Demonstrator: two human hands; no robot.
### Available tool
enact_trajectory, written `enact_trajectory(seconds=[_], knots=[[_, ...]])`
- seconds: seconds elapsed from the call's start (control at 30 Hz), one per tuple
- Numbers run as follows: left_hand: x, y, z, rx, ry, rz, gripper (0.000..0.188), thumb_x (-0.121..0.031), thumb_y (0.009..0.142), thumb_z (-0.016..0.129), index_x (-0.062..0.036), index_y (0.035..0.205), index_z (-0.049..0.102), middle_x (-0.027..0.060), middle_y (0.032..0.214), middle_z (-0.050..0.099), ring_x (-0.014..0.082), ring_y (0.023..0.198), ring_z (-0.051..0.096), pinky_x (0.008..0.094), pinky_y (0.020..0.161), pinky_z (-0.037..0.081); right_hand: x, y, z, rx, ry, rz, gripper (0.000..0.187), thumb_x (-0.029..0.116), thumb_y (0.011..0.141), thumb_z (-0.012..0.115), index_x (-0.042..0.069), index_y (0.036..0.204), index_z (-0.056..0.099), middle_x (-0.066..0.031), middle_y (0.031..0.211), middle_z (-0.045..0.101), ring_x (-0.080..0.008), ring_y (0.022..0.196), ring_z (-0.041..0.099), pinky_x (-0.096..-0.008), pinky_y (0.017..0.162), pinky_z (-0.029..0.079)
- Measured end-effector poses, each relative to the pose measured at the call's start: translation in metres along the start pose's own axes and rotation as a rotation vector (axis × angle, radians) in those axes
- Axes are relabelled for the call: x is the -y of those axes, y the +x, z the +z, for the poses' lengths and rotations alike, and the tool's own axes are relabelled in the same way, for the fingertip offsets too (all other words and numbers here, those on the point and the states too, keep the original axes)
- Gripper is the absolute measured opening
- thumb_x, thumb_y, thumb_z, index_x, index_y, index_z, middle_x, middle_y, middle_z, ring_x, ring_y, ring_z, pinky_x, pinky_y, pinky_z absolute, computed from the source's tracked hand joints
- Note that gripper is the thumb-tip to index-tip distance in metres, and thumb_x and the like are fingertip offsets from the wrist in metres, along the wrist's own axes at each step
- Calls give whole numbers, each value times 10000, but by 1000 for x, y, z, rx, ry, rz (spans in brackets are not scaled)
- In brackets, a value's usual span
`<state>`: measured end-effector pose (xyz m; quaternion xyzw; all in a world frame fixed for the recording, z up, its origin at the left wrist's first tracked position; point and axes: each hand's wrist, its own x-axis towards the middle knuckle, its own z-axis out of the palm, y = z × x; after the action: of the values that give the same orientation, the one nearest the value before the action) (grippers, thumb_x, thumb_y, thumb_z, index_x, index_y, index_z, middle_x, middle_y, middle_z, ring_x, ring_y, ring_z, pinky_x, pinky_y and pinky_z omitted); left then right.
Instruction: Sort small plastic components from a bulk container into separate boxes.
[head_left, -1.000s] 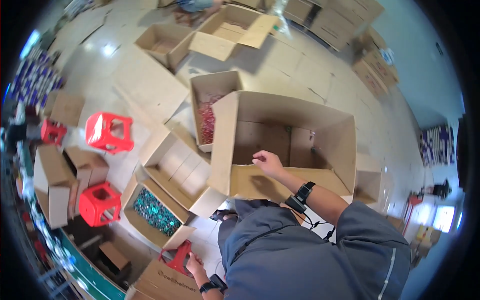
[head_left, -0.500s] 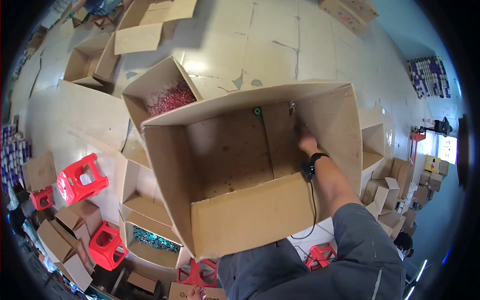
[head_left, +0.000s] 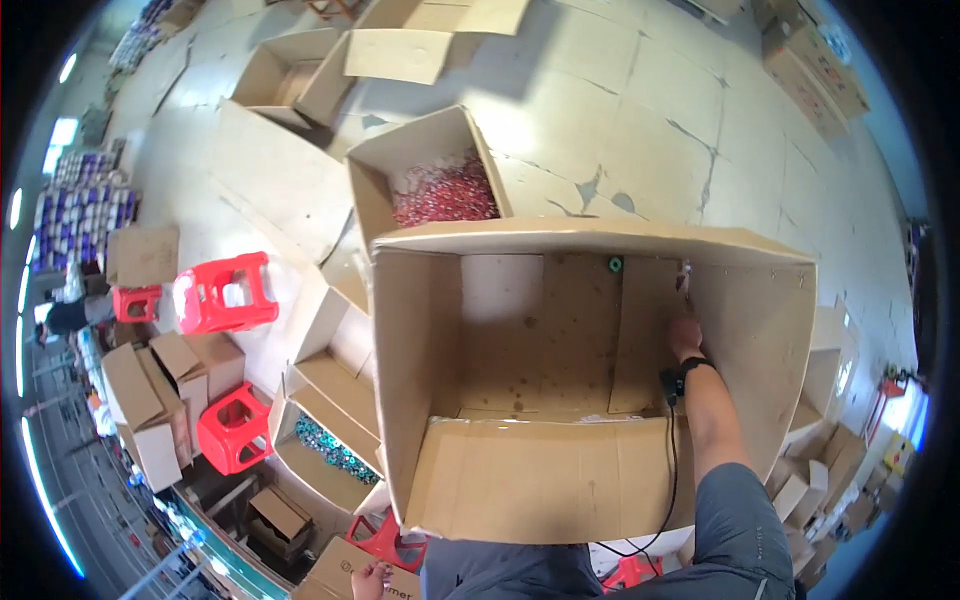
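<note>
A large deep carton (head_left: 540, 480) of brown cardboard stands open in front of me. My right hand (head_left: 686, 338) reaches into it, close to its right wall, with the fingers curled shut; what they hold, if anything, is hidden. A black wrist strap (head_left: 685, 375) with a cable sits on that arm. Beyond the hand, a small pale torn spot (head_left: 683, 276) shows near the far right corner. A small green ring (head_left: 615, 264) lies at the carton's far side. My left hand (head_left: 372, 580) is low at the left, outside the carton, its fingers loosely apart with nothing visible in them.
Behind the carton stands a box of red pieces (head_left: 450, 195). A box of teal and dark rings (head_left: 335, 450) is at the left, near red plastic stools (head_left: 235, 428). More open cartons (head_left: 290, 75) stand farther off, and stacked boxes (head_left: 820, 75) at the far right.
My view has turned, so the carton and its surroundings sit farther right in the picture. My right hand remains inside the carton, its fingers now looking more curled.
</note>
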<state>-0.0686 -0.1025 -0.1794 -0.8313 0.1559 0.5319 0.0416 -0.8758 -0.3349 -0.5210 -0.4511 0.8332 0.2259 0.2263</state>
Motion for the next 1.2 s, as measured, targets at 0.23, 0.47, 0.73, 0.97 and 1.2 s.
enact_trajectory(seconds=[0.23,0.47,0.73,0.97,1.2], knots=[[-117,-41,34,-366,50,514,204,-121,948,643,23,1074,712,94,860,732,134,746,676,282,679,544,71,-74,-132,227,-71,-133,339,296,858,695,72,1107,745,-185,1185,697,-363,1101,670,-463,885,553],[-227,-131,68,-367,-17,1127,119,-57,892,689,-2,993,721,161,883,706,280,752,696,341,673,554,152,-282,-299,147,338,-767,181,239,793,752,68,841,716,-146,840,710,-350,833,680,-438,764,557],[-225,-179,38,-208,-194,1454,388,-106,822,740,-34,1197,671,151,1248,658,351,1175,586,428,1024,453,258,-485,-352,-128,211,-1631,60,147,830,712,99,838,676,-58,749,621,-275,694,617,-396,601,502],[-189,-191,28,-190,-133,1504,495,-112,719,830,-32,1187,689,120,1211,665,316,1125,596,416,1010,460,294,-535,-359,-234,-23,-1895,128,155,723,722,122,840,680,-16,783,586,-217,709,592,-364,600,494],[-175,-198,29,-244,-116,1359,403,-102,698,847,-48,1077,720,129,997,650,323,993,608,406,897,496,304,-546,-358,-347,-44,-2083,86,151,727,670,122,807,661,6,838,587,-175,767,581,-328,604,489]])
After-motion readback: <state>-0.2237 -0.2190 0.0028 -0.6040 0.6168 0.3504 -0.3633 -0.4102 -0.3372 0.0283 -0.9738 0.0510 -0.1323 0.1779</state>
